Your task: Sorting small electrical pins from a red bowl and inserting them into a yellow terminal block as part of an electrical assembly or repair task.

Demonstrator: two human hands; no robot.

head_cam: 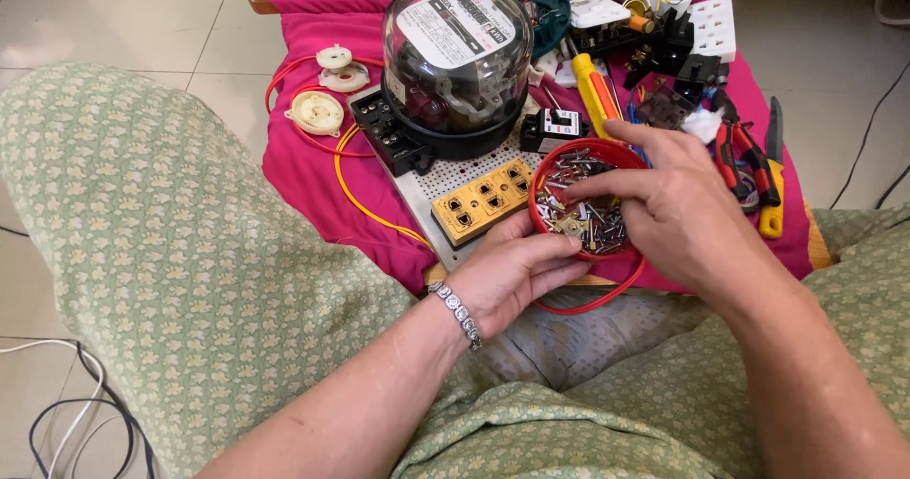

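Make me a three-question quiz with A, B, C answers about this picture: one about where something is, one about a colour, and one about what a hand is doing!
1. Where is the yellow socket strip?
A. On the white perforated board, in front of the round meter
B. Inside the red bowl
C. On the floor tiles

2. What colour is the bowl of screws?
A. Blue
B. Red
C. Green

3. What is the right hand doing?
A. Gripping the pliers
B. Resting flat on a knee
C. Reaching its fingers into the bowl

Answers:
1 A, the strip lies on the board just below the glass-domed meter.
2 B, its rim is bright red.
3 C, its fingertips are down among the screws, while the left hand steadies the bowl's near edge.
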